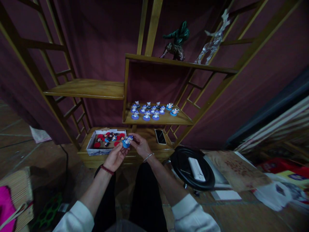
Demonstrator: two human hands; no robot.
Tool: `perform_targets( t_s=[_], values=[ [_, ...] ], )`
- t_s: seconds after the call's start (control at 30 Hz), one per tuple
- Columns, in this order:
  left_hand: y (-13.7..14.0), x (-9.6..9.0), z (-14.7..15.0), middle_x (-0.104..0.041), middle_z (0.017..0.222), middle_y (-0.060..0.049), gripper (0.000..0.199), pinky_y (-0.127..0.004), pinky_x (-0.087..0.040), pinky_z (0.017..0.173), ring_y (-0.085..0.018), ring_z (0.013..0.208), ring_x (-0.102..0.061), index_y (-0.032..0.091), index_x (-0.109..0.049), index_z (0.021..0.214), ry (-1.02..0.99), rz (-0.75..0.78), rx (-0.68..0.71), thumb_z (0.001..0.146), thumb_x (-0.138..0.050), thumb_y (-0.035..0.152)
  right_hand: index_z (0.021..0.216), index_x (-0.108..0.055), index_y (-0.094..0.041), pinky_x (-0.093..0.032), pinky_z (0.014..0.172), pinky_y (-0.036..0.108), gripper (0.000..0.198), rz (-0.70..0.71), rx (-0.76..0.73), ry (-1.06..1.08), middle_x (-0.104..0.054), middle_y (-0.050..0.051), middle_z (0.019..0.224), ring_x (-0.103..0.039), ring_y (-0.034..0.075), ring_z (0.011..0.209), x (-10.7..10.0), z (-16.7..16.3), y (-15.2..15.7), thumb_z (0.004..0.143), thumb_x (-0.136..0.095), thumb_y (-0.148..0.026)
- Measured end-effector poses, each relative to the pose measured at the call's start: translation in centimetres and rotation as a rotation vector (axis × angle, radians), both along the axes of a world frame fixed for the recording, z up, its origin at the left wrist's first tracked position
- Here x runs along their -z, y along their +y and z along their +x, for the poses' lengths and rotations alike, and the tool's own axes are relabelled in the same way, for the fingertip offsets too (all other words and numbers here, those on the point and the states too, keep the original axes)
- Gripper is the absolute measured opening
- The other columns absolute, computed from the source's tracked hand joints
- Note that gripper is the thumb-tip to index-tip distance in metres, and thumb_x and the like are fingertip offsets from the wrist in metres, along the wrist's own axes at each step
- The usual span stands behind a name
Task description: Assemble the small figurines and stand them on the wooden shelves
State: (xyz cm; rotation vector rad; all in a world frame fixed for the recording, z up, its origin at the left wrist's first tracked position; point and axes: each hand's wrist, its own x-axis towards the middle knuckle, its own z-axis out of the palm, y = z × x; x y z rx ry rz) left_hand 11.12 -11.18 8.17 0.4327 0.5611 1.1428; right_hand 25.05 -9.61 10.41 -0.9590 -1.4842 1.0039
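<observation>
Both of my hands hold one small figurine (126, 141) with a blue round base and a purple-and-white top. My left hand (117, 156) grips its base from below, fingers closed. From the right, my right hand (140, 145) pinches its upper part. Just left of it, an open white cardboard box (91, 149) holds several dark figurines on red bases. On the middle shelf (164, 120) several similar figurines (147, 115) stand in rows, mostly on purple bases, with two on blue bases (174, 111) at the right.
A phone (160, 137) lies on the lower shelf, right of my hands. A green statue (177, 40) and a clear deer figure (212, 42) stand on the top shelf. At right is a black round stool (183, 167) bearing a white object (196, 169).
</observation>
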Motion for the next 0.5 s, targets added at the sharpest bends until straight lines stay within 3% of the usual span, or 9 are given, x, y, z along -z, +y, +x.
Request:
perform_targets(
  t_s=[0.5],
  values=[
    [-0.3, -0.2, 0.1, -0.065, 0.081, -0.006, 0.013, -0.02, -0.049, 0.063, -0.011, 0.069, -0.06, 0.012, -0.061, 0.087, -0.014, -0.061, -0.033, 0.077, -0.057, 0.017, 0.104, -0.057, -0.023, -0.045, 0.083, 0.029, 0.028, 0.071, -0.052, -0.197, -0.062, 0.001, 0.098, -0.058, 0.014, 0.088, -1.1, 0.6, -0.4, 0.076, -0.054, -0.023]
  ],
)
